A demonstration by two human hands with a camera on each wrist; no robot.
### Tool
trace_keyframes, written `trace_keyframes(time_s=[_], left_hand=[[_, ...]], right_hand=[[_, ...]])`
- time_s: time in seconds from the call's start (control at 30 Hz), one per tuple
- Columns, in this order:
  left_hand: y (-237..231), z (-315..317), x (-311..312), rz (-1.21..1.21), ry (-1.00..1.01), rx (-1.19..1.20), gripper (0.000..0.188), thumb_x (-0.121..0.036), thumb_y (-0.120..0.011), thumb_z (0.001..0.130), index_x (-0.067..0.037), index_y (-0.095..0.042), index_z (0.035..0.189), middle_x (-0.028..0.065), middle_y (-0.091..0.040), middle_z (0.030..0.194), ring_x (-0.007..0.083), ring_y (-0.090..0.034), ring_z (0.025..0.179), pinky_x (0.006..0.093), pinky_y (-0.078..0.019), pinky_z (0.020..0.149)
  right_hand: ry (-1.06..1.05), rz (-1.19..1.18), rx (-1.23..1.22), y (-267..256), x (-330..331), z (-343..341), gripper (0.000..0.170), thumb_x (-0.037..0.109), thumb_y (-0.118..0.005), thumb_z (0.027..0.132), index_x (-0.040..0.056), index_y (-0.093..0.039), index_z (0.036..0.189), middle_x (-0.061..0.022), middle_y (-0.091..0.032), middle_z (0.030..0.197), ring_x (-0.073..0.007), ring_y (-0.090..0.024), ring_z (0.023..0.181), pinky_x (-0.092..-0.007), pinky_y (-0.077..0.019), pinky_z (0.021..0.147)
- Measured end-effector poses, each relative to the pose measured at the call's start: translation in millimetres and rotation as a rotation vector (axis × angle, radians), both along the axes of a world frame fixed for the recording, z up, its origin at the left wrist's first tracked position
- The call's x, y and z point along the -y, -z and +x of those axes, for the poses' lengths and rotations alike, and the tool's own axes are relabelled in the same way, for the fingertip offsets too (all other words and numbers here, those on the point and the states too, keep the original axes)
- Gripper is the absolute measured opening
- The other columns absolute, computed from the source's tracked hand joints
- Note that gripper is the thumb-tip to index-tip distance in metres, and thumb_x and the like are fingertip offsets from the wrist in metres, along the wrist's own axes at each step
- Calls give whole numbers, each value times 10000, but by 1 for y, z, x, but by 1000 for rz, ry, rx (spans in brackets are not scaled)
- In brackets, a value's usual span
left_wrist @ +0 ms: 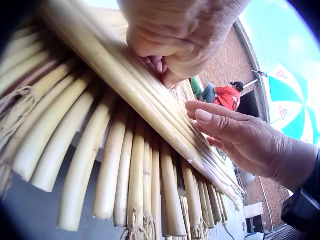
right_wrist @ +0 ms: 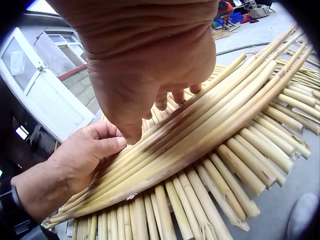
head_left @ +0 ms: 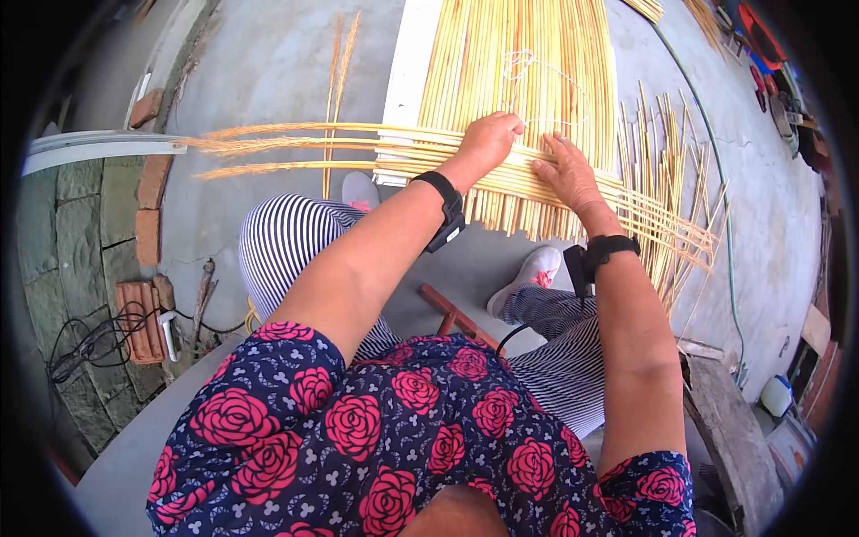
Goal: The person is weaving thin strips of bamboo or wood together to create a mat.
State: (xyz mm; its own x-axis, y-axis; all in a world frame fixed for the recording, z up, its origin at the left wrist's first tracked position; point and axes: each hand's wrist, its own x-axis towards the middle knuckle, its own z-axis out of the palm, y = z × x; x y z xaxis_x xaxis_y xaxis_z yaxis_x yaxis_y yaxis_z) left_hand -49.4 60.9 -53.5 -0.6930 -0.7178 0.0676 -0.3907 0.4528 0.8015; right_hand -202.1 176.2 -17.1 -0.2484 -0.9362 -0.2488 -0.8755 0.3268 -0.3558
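Note:
Several reed stalks [head_left: 416, 154] lie crosswise over a mat of parallel reeds [head_left: 501, 54], close to its near cut ends. A thin white string [head_left: 562, 72] loops loosely on the mat and runs to my left hand [head_left: 483, 146]. That hand's fingers are curled, pinching the string at the far edge of the crosswise stalks. My right hand [head_left: 573, 174] rests over the stalks just to the right, its fingers fairly straight. From the right wrist, the right thumb comes close to the left thumb [right_wrist: 112, 145]; the other right fingertips are partly hidden behind the stalks.
Loose thin reeds [head_left: 667, 170] lie right of the mat on the concrete floor. Feathery plumes [head_left: 237, 143] end the stalks at the left. A green hose [head_left: 716, 152] curves along the right. Another person in a red shirt [left_wrist: 227, 97] appears in the background.

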Motion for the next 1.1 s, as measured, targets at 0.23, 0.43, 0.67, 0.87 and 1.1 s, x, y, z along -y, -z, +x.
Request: trace_keyframes(time_s=[0.23, 0.43, 0.67, 0.87, 1.1], left_hand=[[-5, 0, 26, -161, 325, 106, 91, -73, -571, 828, -64, -626, 899, 126, -617, 893, 307, -607, 854, 383, -493, 747], [-31, -12, 61, -574, 731, 371, 71, -90, -582, 785, -52, -624, 827, 106, -593, 826, 287, -614, 822, 369, -512, 718], [-49, -9, 42, -652, 806, 365, 147, -156, -528, 825, -123, -618, 936, 80, -641, 829, 277, -642, 833, 403, -515, 697], [-37, -17, 48, -807, 956, 151, 142, -148, -528, 813, -152, -591, 940, 29, -619, 791, 211, -624, 811, 351, -484, 728], [-30, -21, 43, -805, 932, 134, 83, -142, -530, 808, -145, -565, 882, 17, -610, 790, 191, -610, 826, 330, -467, 759]], right_hand=[[156, -109, -230, 32, -23, 57, 633, 556, -405, 922, 187, -353, 1434, -93, -279, 1510, -292, -175, 1413, -474, -88, 1146], [153, -67, -241, 30, -23, 57, 636, 567, -367, 930, 201, -327, 1449, -66, -244, 1527, -278, -132, 1427, -470, -77, 1151], [153, -35, -229, 25, -22, 58, 630, 566, -340, 938, 210, -311, 1456, -53, -226, 1534, -274, -108, 1433, -467, -68, 1153], [156, -36, -210, 26, -21, 56, 629, 564, -365, 930, 188, -351, 1435, -60, -240, 1529, -274, -120, 1430, -460, -73, 1154], [151, -13, -228, 24, -20, 56, 641, 568, -359, 930, 181, -341, 1440, -50, -236, 1531, -271, -124, 1430, -460, -81, 1155]])
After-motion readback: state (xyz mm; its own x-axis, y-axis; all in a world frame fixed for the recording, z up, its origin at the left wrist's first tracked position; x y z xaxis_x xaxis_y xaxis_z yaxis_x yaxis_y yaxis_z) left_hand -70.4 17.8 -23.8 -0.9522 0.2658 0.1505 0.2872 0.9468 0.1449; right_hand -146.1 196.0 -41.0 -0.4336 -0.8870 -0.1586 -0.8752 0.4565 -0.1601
